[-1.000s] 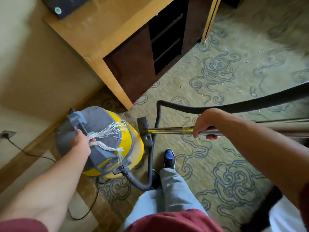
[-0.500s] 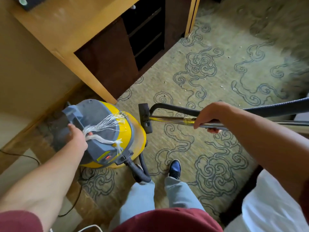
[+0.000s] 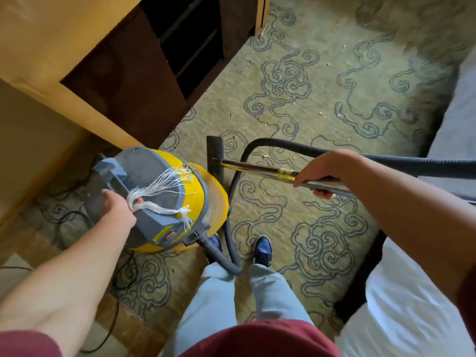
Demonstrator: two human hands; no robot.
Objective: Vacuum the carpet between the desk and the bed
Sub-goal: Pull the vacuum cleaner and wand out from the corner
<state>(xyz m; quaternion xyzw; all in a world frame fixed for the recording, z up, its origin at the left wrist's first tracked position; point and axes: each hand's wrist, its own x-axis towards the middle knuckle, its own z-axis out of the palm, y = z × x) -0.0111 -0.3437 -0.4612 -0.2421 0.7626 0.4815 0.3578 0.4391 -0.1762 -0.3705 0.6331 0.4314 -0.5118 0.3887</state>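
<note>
The yellow vacuum canister (image 3: 164,202) is gripped by its grey top handle in the left hand (image 3: 117,210), while the metal wand (image 3: 257,170) is held in the curled right hand (image 3: 324,171). Since a second ago, the floor head (image 3: 215,161) beyond the right hand has been drawn away from the canister, over the carpet (image 3: 322,99) between surface (image 3: 77,47) and bed (image 3: 412,305). Crumbs ahead remain uncollected, so the vacuuming is judged barely begun.

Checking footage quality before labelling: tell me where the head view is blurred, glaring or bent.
Head view: motion blur smears the far carpet and the white bed; glare washes out the desk top; wide-angle bending stretches both forearms at the edges; the yellow vacuum and metal wand stay fairly sharp.
</note>
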